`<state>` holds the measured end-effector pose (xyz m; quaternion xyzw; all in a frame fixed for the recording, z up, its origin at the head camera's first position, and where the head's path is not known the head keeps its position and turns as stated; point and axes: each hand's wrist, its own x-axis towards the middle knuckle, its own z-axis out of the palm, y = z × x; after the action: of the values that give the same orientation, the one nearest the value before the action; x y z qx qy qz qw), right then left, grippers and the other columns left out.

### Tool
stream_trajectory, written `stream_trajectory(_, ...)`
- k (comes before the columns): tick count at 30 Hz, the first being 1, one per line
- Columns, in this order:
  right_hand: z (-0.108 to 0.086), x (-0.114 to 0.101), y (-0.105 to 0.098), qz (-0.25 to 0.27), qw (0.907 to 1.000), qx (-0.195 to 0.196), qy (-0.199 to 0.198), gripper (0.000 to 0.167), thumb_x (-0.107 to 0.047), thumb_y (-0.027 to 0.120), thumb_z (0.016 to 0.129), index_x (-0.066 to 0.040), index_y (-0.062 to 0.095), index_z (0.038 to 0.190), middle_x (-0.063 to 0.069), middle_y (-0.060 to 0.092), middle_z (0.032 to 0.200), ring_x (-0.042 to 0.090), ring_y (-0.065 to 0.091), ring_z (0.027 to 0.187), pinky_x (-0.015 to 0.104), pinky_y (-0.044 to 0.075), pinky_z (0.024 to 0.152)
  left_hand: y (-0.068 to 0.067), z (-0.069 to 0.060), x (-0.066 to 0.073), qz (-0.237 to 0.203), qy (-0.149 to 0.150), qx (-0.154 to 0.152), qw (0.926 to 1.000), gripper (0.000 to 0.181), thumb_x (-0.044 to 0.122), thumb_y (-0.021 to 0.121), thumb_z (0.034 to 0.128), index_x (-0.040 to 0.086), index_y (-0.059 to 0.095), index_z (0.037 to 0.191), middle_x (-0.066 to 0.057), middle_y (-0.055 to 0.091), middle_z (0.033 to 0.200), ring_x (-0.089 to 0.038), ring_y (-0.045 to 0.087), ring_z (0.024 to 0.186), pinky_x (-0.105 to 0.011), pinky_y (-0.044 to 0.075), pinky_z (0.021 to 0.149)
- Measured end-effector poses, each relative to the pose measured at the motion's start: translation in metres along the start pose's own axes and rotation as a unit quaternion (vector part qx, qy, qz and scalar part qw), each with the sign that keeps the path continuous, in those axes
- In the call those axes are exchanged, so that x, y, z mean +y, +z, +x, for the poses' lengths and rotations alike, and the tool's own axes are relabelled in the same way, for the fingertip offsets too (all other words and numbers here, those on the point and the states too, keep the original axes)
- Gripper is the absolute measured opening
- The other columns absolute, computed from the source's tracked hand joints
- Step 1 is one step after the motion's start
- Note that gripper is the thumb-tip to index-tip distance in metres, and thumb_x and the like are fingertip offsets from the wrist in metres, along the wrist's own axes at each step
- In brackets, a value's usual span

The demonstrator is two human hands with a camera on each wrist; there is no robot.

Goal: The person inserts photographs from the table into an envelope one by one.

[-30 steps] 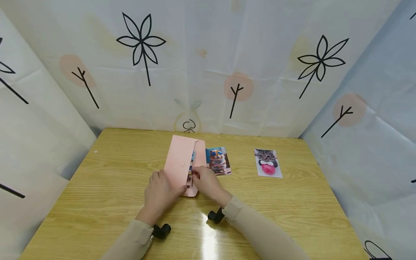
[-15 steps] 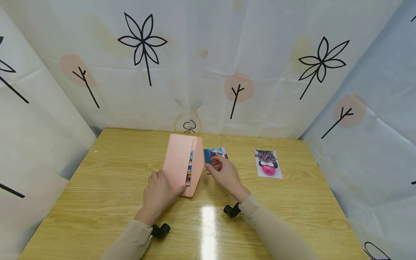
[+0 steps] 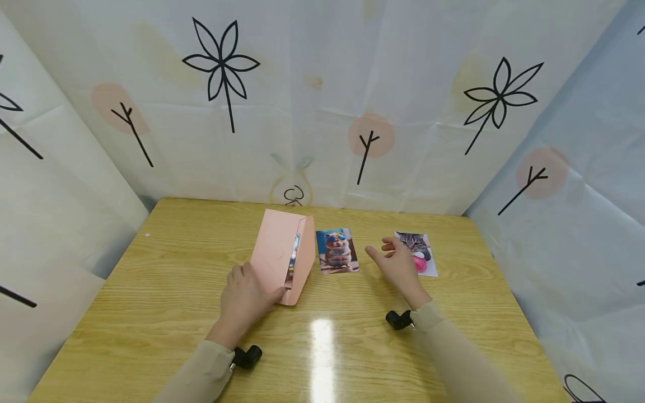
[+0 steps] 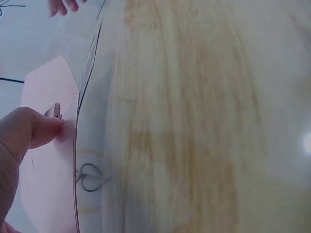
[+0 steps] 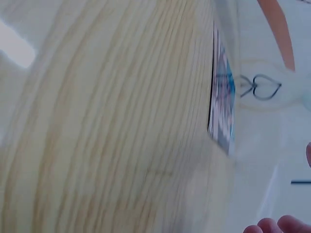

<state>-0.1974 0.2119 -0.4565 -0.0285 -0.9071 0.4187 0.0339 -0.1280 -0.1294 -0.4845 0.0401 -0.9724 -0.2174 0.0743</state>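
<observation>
My left hand (image 3: 247, 299) holds a pink envelope (image 3: 277, 246) by its near end, the thumb (image 4: 46, 128) lying over the front by the opening. The flap (image 3: 304, 257) stands lifted along the right side, and a strip of a colourful picture card (image 3: 292, 260) shows inside. My right hand (image 3: 400, 268) hovers with nothing in it, fingers parted, just left of a cat photo card (image 3: 425, 263) and partly covering it. Between the hands lies a hamster photo card (image 3: 337, 252), face up; the right wrist view shows it edge-on.
Everything lies on a wood-grain table (image 3: 171, 268). A white patterned sheet (image 3: 302, 112) rises behind the far edge and along both sides. Black wrist cameras sit on both cuffs; a bright glare streak marks the near middle.
My right hand has left the envelope's opening and passed rightward over the hamster card towards the cat card. The flap now stands up more. My left hand keeps its hold.
</observation>
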Motion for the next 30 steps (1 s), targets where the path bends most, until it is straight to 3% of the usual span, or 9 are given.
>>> stream_trajectory(8,0.008,0.032,-0.025,-0.024,0.9992,0.017,0.027,0.084,-0.059,0.064,0.084,-0.002,0.041,0.141,0.021,0.051,0.129,0.035,0.051,0.114,0.050,0.044,0.090,-0.001,0.001,-0.004,-0.006,0.005,0.006,1.0000,0.098,0.059,0.076,0.0668,-0.015,0.043,0.121,-0.029,0.049,0.105,-0.039,0.051,0.093,-0.052,0.048,0.074)
stream_trajectory(17,0.020,0.053,-0.049,-0.047,0.9921,0.074,0.091,0.092,-0.050,0.071,0.083,0.005,0.030,0.146,0.029,0.041,0.138,0.043,0.038,0.124,0.054,0.032,0.101,-0.001,0.003,-0.007,-0.049,-0.023,-0.017,0.9984,0.097,0.058,0.076,0.0675,-0.011,0.040,0.126,-0.024,0.053,0.107,-0.035,0.056,0.090,-0.050,0.049,0.071)
stream_trajectory(24,0.024,0.056,-0.056,-0.095,0.9825,0.051,0.152,0.101,-0.056,0.069,0.082,0.006,0.024,0.148,0.034,0.027,0.143,0.050,0.022,0.129,0.061,0.019,0.102,-0.002,0.005,-0.009,-0.057,-0.031,-0.025,0.9976,0.107,0.063,0.073,0.0679,-0.008,0.034,0.137,-0.025,0.052,0.118,-0.037,0.057,0.098,-0.052,0.049,0.074)
stream_trajectory(30,0.028,0.062,-0.055,-0.118,0.9766,0.035,0.176,0.104,-0.057,0.070,0.080,0.007,0.024,0.147,0.038,0.024,0.141,0.052,0.019,0.128,0.064,0.016,0.098,-0.003,0.005,-0.009,-0.046,-0.031,-0.029,0.9980,0.110,0.064,0.071,0.0686,-0.007,0.031,0.142,-0.025,0.052,0.117,-0.037,0.057,0.098,-0.053,0.049,0.073)
